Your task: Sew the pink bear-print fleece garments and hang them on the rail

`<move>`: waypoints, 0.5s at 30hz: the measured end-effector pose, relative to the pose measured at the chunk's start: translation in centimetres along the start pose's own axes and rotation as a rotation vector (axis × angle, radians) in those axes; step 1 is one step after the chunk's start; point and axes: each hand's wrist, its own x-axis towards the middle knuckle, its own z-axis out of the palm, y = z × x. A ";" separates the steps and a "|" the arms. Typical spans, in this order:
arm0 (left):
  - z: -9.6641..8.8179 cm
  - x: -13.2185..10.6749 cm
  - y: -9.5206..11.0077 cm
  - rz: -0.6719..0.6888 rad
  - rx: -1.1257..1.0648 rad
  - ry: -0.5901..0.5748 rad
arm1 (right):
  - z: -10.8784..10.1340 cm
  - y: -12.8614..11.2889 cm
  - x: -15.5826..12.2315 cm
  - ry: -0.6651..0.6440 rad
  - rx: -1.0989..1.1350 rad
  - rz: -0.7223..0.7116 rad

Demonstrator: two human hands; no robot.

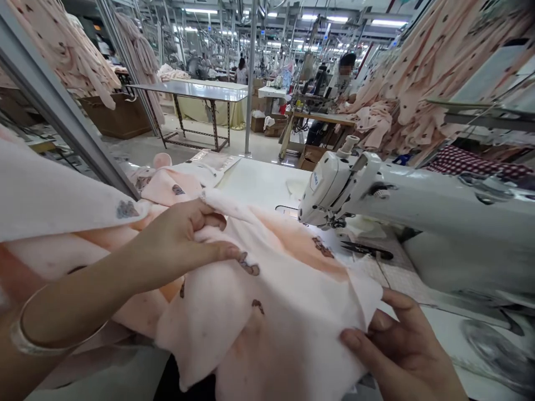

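Two hands: both are gripping one piece of cloth, with the hands well apart.
Left: the left hand (pixel 178 239) is reaching in from 8 o'clock, its fingers curling over a raised fold and pinching it against the thumb, which is hidden. A metal bangle (pixel 25 328) is circling the wrist.
Right: the right hand (pixel 399 351) is pinching the cloth's near edge at 4 o'clock, with its fingers (pixel 353 340) pressing on the underside.
Cloth: the cloth (pixel 259 323), pale pink with brown spots, is hanging between the hands, just short of the machine's foot.
Surface: a white table (pixel 261 181) is running ahead from 12 to 3 o'clock.
Machine: a white sewing machine (pixel 418 206) is standing at 2 o'clock.
Scissors: black scissors (pixel 368 250) are lying on a patterned mat just beside the machine.
Left side: a heap of similar cloth (pixel 62 256) is piling up at 9 o'clock.
Room: a co-worker (pixel 345 75) is sitting at another machine at 1 o'clock, and a steel table (pixel 188 91) is standing at 11 o'clock. Printed garments (pixel 443 72) are hanging overhead.
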 end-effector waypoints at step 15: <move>0.0 0.5 0.1 0.288 0.499 0.011 | -3.0 0.7 0.9 -0.138 -0.890 -0.609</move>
